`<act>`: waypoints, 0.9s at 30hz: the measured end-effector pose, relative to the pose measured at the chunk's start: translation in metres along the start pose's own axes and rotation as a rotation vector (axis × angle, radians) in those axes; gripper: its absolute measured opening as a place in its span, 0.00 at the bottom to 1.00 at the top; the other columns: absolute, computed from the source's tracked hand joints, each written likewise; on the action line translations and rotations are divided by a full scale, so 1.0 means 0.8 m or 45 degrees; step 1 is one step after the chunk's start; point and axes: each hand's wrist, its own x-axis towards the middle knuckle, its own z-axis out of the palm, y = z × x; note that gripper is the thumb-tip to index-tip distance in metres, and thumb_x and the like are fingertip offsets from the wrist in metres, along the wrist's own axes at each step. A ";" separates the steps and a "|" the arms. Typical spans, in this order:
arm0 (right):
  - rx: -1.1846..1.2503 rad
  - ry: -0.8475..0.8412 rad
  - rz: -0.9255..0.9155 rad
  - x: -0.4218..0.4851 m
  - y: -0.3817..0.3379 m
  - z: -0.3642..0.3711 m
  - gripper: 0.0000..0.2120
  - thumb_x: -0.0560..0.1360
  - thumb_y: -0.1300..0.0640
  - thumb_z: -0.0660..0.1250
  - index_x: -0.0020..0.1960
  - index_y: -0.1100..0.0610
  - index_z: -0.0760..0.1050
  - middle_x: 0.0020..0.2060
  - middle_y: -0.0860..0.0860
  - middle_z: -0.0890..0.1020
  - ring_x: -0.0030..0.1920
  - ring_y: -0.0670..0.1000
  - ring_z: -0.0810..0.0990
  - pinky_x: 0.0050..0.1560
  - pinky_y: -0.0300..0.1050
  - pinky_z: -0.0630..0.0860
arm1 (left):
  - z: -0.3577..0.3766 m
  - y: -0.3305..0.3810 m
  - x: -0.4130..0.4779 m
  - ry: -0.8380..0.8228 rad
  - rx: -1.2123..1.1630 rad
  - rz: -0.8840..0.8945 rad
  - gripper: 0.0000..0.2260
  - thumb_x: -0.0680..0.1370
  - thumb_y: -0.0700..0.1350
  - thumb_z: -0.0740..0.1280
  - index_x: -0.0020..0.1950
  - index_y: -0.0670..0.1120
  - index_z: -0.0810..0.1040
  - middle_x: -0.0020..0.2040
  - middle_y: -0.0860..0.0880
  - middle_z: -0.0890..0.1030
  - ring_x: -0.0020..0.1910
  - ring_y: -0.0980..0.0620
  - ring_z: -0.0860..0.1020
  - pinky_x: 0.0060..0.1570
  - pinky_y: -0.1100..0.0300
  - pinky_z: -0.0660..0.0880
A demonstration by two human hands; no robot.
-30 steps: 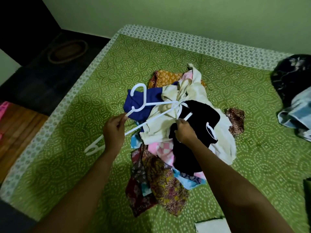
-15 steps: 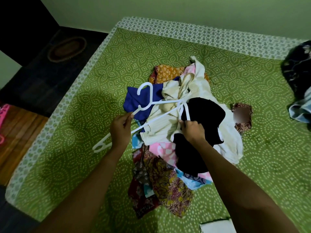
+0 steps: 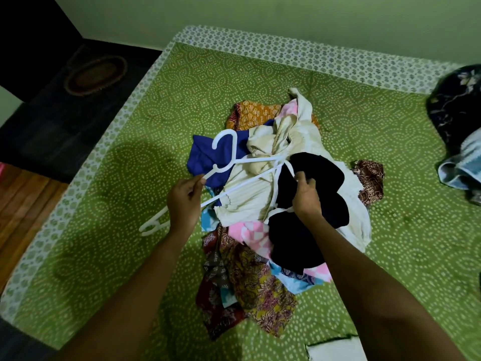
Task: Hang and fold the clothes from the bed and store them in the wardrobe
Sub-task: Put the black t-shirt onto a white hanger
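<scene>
A pile of clothes (image 3: 263, 256) lies in the middle of the green patterned bed (image 3: 130, 204): cream, black, blue, pink and batik pieces. White plastic hangers (image 3: 229, 165) lie across the pile's left side, their ends tangled together near the cream garment (image 3: 260, 199). My left hand (image 3: 183, 201) pinches a hanger bar near its hook. On the black garment (image 3: 312, 204), my right hand (image 3: 305, 196) curls its fingers round the hangers' white end loop.
A dark floral cloth (image 3: 455, 110) and a light blue garment (image 3: 463, 165) lie at the bed's right edge. A white folded item (image 3: 335, 350) sits at the near edge. Dark floor with an oval mat (image 3: 95, 74) is beyond the bed's left side.
The right hand has shifted up along the hanger end onto the black garment. The left hand keeps its pinch on the hanger, which sits a little higher over the pile.
</scene>
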 end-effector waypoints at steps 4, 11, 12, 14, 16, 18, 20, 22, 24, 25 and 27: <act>0.372 0.146 0.366 0.003 -0.012 -0.024 0.19 0.76 0.71 0.56 0.66 0.65 0.67 0.59 0.66 0.74 0.58 0.65 0.74 0.53 0.57 0.73 | -0.010 0.004 -0.011 -0.003 -0.053 -0.018 0.11 0.78 0.41 0.65 0.57 0.38 0.80 0.47 0.39 0.81 0.45 0.42 0.80 0.45 0.47 0.77; 0.378 0.435 0.260 -0.029 -0.041 -0.062 0.11 0.78 0.66 0.59 0.56 0.65 0.78 0.50 0.65 0.80 0.51 0.64 0.78 0.44 0.53 0.73 | -0.054 0.017 -0.044 -0.016 -0.116 0.048 0.10 0.78 0.42 0.66 0.56 0.40 0.81 0.43 0.45 0.80 0.43 0.48 0.77 0.40 0.58 0.71; 0.379 0.442 0.201 -0.036 -0.046 -0.066 0.11 0.79 0.64 0.59 0.55 0.65 0.78 0.48 0.65 0.81 0.49 0.64 0.79 0.43 0.53 0.74 | -0.058 0.021 -0.048 -0.008 -0.099 0.067 0.10 0.78 0.42 0.66 0.56 0.40 0.81 0.44 0.44 0.80 0.43 0.49 0.76 0.40 0.58 0.70; 0.357 0.420 0.071 -0.054 -0.060 -0.077 0.10 0.79 0.61 0.60 0.52 0.64 0.79 0.45 0.64 0.81 0.46 0.64 0.79 0.42 0.52 0.75 | -0.071 0.032 -0.055 0.011 -0.070 0.119 0.10 0.78 0.42 0.66 0.55 0.40 0.81 0.44 0.43 0.81 0.42 0.50 0.76 0.40 0.56 0.71; 0.340 0.405 -0.066 -0.076 -0.075 -0.088 0.10 0.78 0.61 0.61 0.50 0.64 0.80 0.44 0.64 0.82 0.45 0.63 0.79 0.42 0.53 0.75 | -0.081 0.042 -0.062 0.054 -0.054 0.215 0.10 0.77 0.41 0.67 0.55 0.39 0.82 0.43 0.42 0.81 0.40 0.48 0.76 0.39 0.54 0.72; 0.313 0.407 -0.215 -0.101 -0.093 -0.099 0.09 0.76 0.61 0.62 0.46 0.63 0.80 0.41 0.63 0.82 0.43 0.63 0.80 0.41 0.54 0.76 | -0.089 0.050 -0.068 0.112 -0.039 0.287 0.09 0.77 0.41 0.67 0.53 0.38 0.82 0.42 0.41 0.82 0.38 0.44 0.78 0.38 0.52 0.73; 0.298 0.416 -0.367 -0.131 -0.113 -0.108 0.10 0.74 0.59 0.61 0.44 0.59 0.81 0.38 0.60 0.83 0.40 0.61 0.80 0.39 0.53 0.76 | -0.100 0.060 -0.074 0.162 -0.042 0.289 0.09 0.77 0.41 0.67 0.52 0.38 0.82 0.41 0.41 0.81 0.38 0.42 0.77 0.37 0.51 0.73; 0.292 0.444 -0.509 -0.159 -0.135 -0.120 0.09 0.74 0.59 0.62 0.47 0.57 0.82 0.38 0.58 0.84 0.40 0.58 0.82 0.38 0.51 0.76 | -0.110 0.073 -0.077 0.193 -0.070 0.278 0.09 0.78 0.42 0.66 0.52 0.39 0.83 0.39 0.40 0.80 0.37 0.41 0.77 0.35 0.52 0.70; 0.284 0.500 -0.665 -0.186 -0.162 -0.134 0.07 0.74 0.63 0.65 0.47 0.59 0.82 0.39 0.58 0.84 0.41 0.57 0.82 0.39 0.50 0.75 | -0.126 0.090 -0.077 0.229 -0.120 0.293 0.09 0.78 0.42 0.66 0.51 0.39 0.83 0.40 0.39 0.81 0.38 0.40 0.77 0.36 0.51 0.70; 0.288 0.534 -0.752 -0.199 -0.175 -0.142 0.06 0.74 0.64 0.66 0.47 0.60 0.82 0.39 0.58 0.84 0.42 0.56 0.83 0.39 0.50 0.75 | -0.135 0.098 -0.076 0.253 -0.153 0.305 0.09 0.78 0.41 0.66 0.51 0.38 0.83 0.41 0.39 0.81 0.39 0.40 0.78 0.38 0.52 0.70; 0.325 0.601 -0.845 -0.219 -0.199 -0.159 0.07 0.74 0.63 0.67 0.49 0.61 0.82 0.44 0.58 0.85 0.45 0.56 0.83 0.43 0.50 0.78 | -0.153 0.112 -0.070 0.311 -0.233 0.310 0.08 0.78 0.40 0.66 0.50 0.37 0.83 0.43 0.39 0.83 0.41 0.42 0.79 0.39 0.56 0.69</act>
